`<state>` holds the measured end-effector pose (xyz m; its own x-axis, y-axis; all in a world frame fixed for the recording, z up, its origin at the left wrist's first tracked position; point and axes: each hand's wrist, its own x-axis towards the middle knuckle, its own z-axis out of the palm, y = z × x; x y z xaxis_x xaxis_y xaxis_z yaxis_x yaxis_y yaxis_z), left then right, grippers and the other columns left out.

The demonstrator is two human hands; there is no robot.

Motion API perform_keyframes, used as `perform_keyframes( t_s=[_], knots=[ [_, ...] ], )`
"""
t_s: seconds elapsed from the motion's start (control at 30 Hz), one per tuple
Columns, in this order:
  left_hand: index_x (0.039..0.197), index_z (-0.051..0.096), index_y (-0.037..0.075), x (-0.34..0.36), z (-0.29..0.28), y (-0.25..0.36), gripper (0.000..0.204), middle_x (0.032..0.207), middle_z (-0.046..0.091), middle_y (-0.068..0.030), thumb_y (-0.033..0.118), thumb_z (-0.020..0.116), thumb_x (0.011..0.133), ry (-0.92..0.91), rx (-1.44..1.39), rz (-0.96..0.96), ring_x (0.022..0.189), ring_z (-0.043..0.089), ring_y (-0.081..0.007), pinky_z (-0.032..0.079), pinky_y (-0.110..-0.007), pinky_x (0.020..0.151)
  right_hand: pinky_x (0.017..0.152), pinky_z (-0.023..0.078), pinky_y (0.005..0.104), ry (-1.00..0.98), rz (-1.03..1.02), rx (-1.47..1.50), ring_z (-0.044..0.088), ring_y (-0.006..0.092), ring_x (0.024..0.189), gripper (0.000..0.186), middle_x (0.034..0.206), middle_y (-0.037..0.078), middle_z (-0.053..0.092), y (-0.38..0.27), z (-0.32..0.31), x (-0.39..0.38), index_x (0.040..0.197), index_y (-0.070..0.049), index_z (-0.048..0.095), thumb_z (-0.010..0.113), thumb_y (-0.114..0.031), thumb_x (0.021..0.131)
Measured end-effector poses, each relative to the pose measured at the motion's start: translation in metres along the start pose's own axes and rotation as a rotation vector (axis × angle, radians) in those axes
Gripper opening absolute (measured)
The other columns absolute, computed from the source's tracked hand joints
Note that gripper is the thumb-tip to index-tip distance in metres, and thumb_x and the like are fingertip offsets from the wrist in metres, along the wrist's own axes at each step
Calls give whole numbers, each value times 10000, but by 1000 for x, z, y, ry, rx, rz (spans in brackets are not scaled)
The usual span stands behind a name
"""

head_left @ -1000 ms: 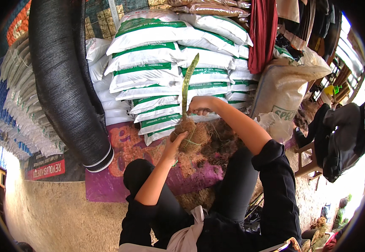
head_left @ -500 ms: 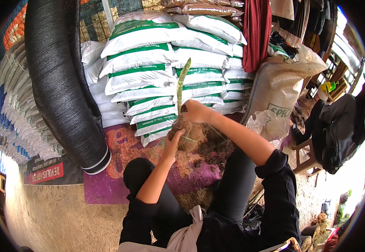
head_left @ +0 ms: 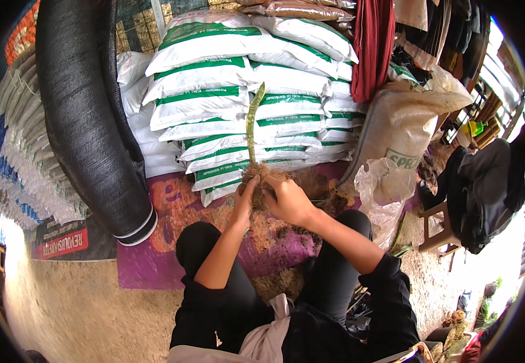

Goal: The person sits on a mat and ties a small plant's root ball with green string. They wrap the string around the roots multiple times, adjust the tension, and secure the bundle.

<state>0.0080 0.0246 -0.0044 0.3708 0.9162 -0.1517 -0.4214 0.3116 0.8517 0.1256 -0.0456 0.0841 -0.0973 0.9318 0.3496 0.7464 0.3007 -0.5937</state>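
Note:
A long, mottled green leaf (head_left: 251, 130) stands upright out of a brown fibrous root ball (head_left: 256, 175) in front of me. My left hand (head_left: 241, 206) is closed on the left side of the ball, thumb upward. My right hand (head_left: 285, 196) bends its fingers onto the ball's right and near side, hiding much of it. Beneath lies a purple printed sheet (head_left: 138, 269) with dark soil and loose fibres scattered on it.
Stacked white-and-green sacks (head_left: 196, 118) rise behind. A black mesh roll (head_left: 87, 121) stands left. Right are a large beige sack (head_left: 389, 127), crumpled clear plastic (head_left: 383, 199), red cloth (head_left: 371, 48) and dark, bulky clothing (head_left: 480, 187) at a brown stool (head_left: 432, 230).
My right hand has come down from the leaf's base onto the root ball. The leaf has shifted slightly left, and both hands now sit close together around the ball.

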Motion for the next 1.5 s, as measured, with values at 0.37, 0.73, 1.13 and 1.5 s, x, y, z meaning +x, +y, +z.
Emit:
perform_keyframes(
  t_s=[0.37, 0.73, 1.13, 1.5],
  knots=[
    [1111, 539, 76, -3, -1, 2, 377, 949, 605, -36, 328, 553, 832, -29, -117, -84, 813, 603, -145, 495, -288, 696, 563, 451, 425, 121, 9, 122, 569, 397, 626, 206, 665, 247, 562, 8, 22, -29, 958, 35, 534, 548, -39, 766],
    [1012, 559, 94, -1, -1, -2, 336, 765, 594, -11, 343, 618, 794, 33, -92, -122, 582, 584, -109, 465, -237, 473, 570, 463, 434, 58, 37, 102, 587, 386, 633, 168, 687, 225, 582, 15, 31, -29, 937, -2, 522, 523, -36, 773],
    [1150, 518, 70, 9, -17, 7, 484, 1029, 600, -85, 410, 535, 806, -8, -187, -142, 899, 606, -212, 503, -370, 769, 565, 390, 275, 102, 337, 698, 430, 89, 632, 126, 640, 54, 509, 28, 52, -62, 892, 49, 522, 530, -67, 844],
    [1177, 499, 96, -18, 0, 35, 497, 1084, 580, -80, 422, 543, 805, -51, -221, -128, 971, 580, -196, 462, -370, 821, 453, 254, 207, 102, 556, 1060, 336, 18, 524, 77, 605, -63, 438, 42, 63, -94, 850, -24, 541, 531, -99, 867]
  ],
)
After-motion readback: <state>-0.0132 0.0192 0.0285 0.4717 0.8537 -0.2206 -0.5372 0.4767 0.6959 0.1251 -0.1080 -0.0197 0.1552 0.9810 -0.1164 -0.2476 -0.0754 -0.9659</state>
